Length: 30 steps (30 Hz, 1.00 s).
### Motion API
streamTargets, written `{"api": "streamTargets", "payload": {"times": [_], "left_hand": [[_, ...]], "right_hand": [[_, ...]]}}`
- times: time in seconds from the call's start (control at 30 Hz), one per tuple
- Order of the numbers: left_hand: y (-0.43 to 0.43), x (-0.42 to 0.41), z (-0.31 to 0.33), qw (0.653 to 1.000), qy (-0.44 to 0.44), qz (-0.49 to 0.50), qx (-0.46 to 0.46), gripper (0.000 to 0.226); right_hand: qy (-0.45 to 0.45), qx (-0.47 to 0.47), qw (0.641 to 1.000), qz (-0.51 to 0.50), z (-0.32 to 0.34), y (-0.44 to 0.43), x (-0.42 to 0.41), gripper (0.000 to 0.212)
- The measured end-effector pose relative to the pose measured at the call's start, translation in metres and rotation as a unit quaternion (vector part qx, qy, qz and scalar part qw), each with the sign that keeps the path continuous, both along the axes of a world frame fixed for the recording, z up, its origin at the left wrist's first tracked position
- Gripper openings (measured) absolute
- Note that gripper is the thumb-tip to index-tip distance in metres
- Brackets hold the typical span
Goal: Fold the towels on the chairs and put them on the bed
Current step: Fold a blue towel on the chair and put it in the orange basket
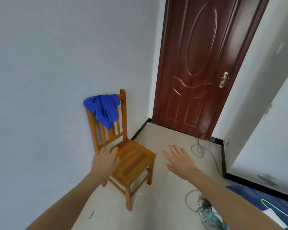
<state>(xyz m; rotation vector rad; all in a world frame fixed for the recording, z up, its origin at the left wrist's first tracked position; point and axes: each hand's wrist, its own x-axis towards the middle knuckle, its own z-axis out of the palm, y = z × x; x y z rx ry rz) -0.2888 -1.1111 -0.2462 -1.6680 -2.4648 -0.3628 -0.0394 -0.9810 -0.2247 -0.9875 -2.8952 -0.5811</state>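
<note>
Blue towel (pixel 104 109) over chair (pixel 133 156) backrest, beyond both empty hands

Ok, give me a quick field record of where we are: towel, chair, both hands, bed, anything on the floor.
towel: blue towel, bunched and unfolded, draped over the chair's top rail
chair: wooden chair, back against the wall
left hand: left hand, open, holding nothing, over the seat's rear edge; contact unclear
right hand: right hand, open, in the air right of the chair
bed: only a corner of the bed shows, lower right
floor: grey cable coiled near the closed door
</note>
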Motion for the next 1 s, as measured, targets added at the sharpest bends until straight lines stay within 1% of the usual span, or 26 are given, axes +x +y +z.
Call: {"api": "streamTargets", "payload": {"times": [0.1,0.17,0.23,0.27,0.3,0.43,0.53,0.67,0.77,0.87,1.0], "left_hand": [[0.026,0.002,0.005,0.998,-0.036,0.05,0.027,0.039],[0.038,0.007,0.004,0.992,-0.079,0.093,0.034,0.04],[0.045,0.01,-0.001,0.987,-0.105,0.123,0.017,0.041],[0.047,0.01,-0.005,0.984,-0.111,0.138,0.003,0.042],[0.048,0.009,-0.009,0.983,-0.112,0.148,-0.008,0.043],[0.054,-0.012,-0.016,0.973,-0.117,0.197,-0.009,0.045],[0.066,-0.038,-0.024,0.963,-0.125,0.239,-0.015,0.047],[0.1,-0.081,-0.035,0.942,-0.153,0.298,0.023,0.047],[0.142,-0.118,-0.044,0.923,-0.183,0.332,0.067,0.046],[0.184,-0.147,-0.053,0.904,-0.228,0.345,0.105,0.045],[0.232,-0.181,-0.054,0.9,-0.236,0.345,0.125,0.039]], "right_hand": [[0.023,0.004,0.999,0.029,0.007,0.037,-0.005,0.049],[0.029,-0.009,0.999,0.033,0.012,0.059,-0.008,0.047],[0.027,-0.051,0.997,0.05,0.013,0.073,-0.014,0.043],[0.017,-0.073,0.995,0.059,0.01,0.083,-0.019,0.042],[-0.002,-0.072,0.995,0.067,0.007,0.089,-0.022,0.042],[0.021,-0.097,0.99,0.102,0.0,0.118,-0.051,0.042],[0.002,-0.113,0.986,0.123,-0.004,0.14,-0.084,0.048],[0.033,-0.127,0.978,0.16,0.0,0.179,-0.139,0.049],[0.027,-0.094,0.978,0.184,0.001,0.217,-0.186,0.05],[0.037,-0.092,0.973,0.207,0.001,0.261,-0.229,0.05],[0.037,-0.075,0.978,0.193,0.007,0.311,-0.281,0.058]]}}
